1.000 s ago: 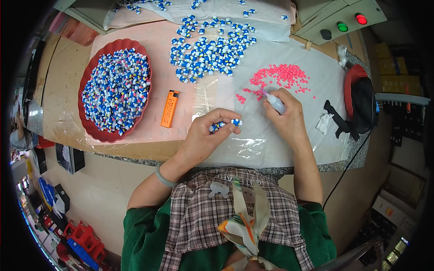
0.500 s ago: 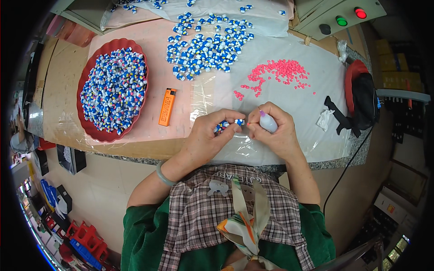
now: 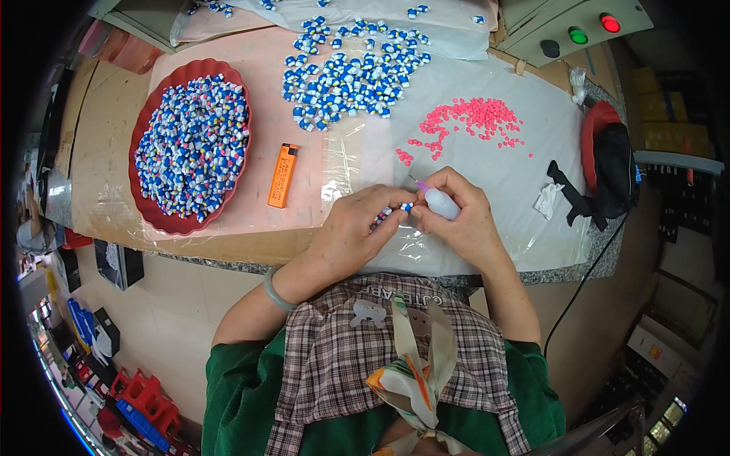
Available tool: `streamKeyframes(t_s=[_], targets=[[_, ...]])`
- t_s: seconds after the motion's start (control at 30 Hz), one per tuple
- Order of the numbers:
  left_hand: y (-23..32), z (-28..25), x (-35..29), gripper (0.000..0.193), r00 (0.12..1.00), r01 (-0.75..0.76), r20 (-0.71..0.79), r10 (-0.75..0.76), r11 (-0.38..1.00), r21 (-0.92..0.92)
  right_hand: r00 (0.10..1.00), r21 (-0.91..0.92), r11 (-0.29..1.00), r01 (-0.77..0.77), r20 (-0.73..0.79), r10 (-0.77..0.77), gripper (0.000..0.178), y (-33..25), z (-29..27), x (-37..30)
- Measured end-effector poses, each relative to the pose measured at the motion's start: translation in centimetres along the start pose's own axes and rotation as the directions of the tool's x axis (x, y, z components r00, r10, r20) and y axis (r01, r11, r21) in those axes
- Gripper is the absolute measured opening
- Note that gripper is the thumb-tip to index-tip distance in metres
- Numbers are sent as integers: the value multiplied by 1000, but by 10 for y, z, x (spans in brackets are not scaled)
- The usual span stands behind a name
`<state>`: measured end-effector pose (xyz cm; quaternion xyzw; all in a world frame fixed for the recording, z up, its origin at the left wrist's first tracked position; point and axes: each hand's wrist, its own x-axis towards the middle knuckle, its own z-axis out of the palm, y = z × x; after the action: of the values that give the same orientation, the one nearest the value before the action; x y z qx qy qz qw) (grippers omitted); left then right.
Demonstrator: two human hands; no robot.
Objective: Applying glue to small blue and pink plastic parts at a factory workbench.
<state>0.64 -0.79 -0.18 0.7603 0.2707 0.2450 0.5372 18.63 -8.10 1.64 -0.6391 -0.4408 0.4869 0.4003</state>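
Note:
My left hand (image 3: 353, 226) is closed around several tiny blue-and-white figurines, partly hidden in its curled fingers. At its fingertips it pinches one blue-and-white figurine (image 3: 407, 207). Facing it, my right hand (image 3: 470, 220) grips a small whitish squeeze bottle (image 3: 442, 204) with a purple needle tip pointing up and left, away from the figurine. The right thumb and forefinger meet at the figurine's right side; whatever small thing they may pinch is hidden. Beyond my hands lies a scattered heap of tiny pink pieces (image 3: 487, 115) on the white sheet (image 3: 487, 175).
A red scalloped tray (image 3: 134, 178) full of blue-and-white figurines stands at the left, with an orange lighter (image 3: 282, 176) beside it. More figurines (image 3: 346, 76) spread at the back. At the right lie a crumpled tissue (image 3: 547, 200), a black strap (image 3: 572, 199) and a black bag (image 3: 613, 171).
My right fingertips have moved left against the figurine, closing the small gap. The bottle has tilted, its needle tip now farther up and left. A pink piece seen at the right fingertips is now hidden.

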Motion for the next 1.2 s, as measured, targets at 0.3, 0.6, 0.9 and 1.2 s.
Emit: streamKeyframes(t_s=[0.3, 0.6, 0.9, 1.2], targets=[[-6, 1, 0, 19, 997, 52, -48, -60, 984, -170, 984, 60, 995, 82, -163, -72, 28, 10, 11, 2], [16, -87, -5, 17, 905, 64, -420, 66, 955, 288, 974, 197, 977, 81, -224, -35, 19, 7, -2, -1], [11, -137, 6, 25, 873, 104, -274, 404, 395, 913, 973, 148, 987, 59, -229, -24, 11, 19, -14, -8], [-17, -71, 40, 13, 947, -35, -162, 278, 590, 807, 966, 67, 991, 114, -242, -95, 11, 16, -12, -11]])
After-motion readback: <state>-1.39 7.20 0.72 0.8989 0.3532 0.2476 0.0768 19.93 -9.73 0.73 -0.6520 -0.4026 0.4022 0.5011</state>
